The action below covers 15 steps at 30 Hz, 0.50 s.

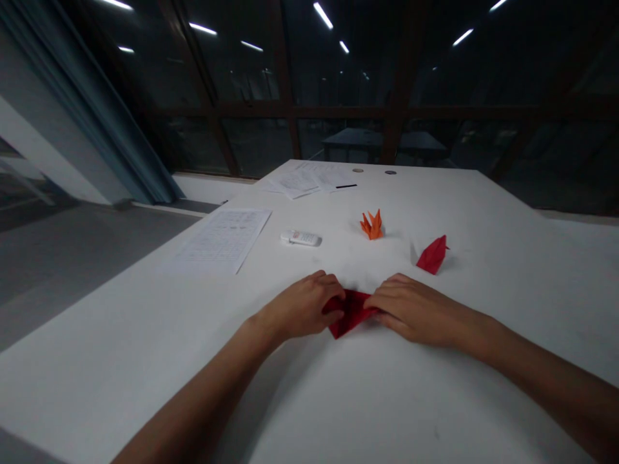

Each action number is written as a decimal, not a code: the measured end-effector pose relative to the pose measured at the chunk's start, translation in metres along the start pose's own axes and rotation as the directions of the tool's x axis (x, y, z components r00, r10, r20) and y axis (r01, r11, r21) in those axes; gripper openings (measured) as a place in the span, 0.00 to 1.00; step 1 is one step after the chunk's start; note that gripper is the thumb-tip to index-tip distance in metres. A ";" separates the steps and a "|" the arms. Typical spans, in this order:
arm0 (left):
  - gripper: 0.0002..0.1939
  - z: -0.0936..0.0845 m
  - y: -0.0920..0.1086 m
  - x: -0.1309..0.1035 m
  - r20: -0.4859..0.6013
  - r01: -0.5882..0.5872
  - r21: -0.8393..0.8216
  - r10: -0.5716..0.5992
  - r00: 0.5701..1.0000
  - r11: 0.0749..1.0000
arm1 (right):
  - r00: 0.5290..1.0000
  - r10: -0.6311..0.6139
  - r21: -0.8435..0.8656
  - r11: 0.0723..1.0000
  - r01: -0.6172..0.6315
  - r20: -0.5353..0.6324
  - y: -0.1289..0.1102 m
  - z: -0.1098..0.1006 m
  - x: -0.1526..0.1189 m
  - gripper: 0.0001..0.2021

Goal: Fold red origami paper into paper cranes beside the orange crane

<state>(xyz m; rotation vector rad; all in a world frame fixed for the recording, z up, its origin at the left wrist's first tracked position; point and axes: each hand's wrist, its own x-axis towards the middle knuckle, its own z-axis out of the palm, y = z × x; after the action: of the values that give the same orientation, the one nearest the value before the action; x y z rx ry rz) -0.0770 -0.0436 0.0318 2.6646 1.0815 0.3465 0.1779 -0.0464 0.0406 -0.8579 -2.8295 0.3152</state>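
Between my two hands is a piece of folded red paper (352,313) with one pointed corner toward me. My left hand (309,304) grips its left edge, thumb below and fingers curled over the top. On the opposite side, my right hand (411,308) pinches the right edge, its fingertips partly covering the paper. Beyond the right hand stands a folded red paper figure (432,255), pointed at the top. An orange paper figure (372,225) with several upright points sits further back, left of the red one.
A white remote-like object (300,238) lies beyond my left hand. Printed sheets (227,235) lie on the left of the white table (387,399), with more papers (300,180) at the back beside a black pen (346,186). Two small discs (391,173) rest near the far edge.
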 end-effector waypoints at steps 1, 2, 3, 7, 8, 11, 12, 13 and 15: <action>0.06 0.001 0.001 0.000 0.001 -0.001 0.004 0.001 1.000 1.000 | 0.999 0.012 -0.015 1.000 -0.013 -0.047 0.001 0.006 0.001 0.08; 0.05 0.001 0.002 0.001 0.001 -0.005 0.006 0.005 1.000 1.000 | 0.992 0.044 -0.032 0.998 -0.048 -0.115 0.002 0.013 0.003 0.09; 0.04 0.002 0.002 0.001 0.000 -0.009 0.005 0.009 1.000 1.000 | 0.981 0.080 -0.034 0.996 -0.087 -0.179 0.003 0.021 0.004 0.09; 0.04 0.003 0.001 0.002 -0.016 -0.005 -0.034 0.004 1.000 0.999 | 0.930 0.122 -0.067 0.986 -0.155 -0.347 -0.002 0.045 0.008 0.16; 0.05 0.003 0.000 0.002 -0.017 -0.002 -0.050 0.002 1.000 0.999 | 0.927 0.099 -0.101 0.984 -0.145 -0.362 -0.004 0.048 0.008 0.16; 0.09 0.002 -0.002 0.002 -0.007 0.005 -0.098 -0.006 1.000 0.995 | 0.949 0.004 -0.150 0.987 -0.055 -0.316 -0.006 0.051 0.009 0.13; 0.09 0.003 -0.002 0.002 -0.009 0.018 -0.107 -0.019 1.000 0.994 | 0.955 -0.003 -0.131 0.991 -0.037 -0.296 -0.007 0.050 0.009 0.11; 0.08 0.004 -0.002 0.002 -0.017 0.037 -0.111 -0.039 0.999 0.993 | 0.959 0.002 -0.100 0.995 -0.031 -0.282 -0.006 0.050 0.009 0.10; 0.06 0.006 -0.002 0.003 -0.036 0.075 -0.109 -0.080 0.996 0.991 | 0.961 0.040 -0.040 0.998 -0.054 -0.274 -0.006 0.050 0.010 0.09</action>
<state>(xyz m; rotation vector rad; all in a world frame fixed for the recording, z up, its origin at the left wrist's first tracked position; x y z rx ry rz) -0.0739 -0.0407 0.0257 2.5243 1.1414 0.4323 0.1561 -0.0531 -0.0055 -0.9026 -2.5733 0.1241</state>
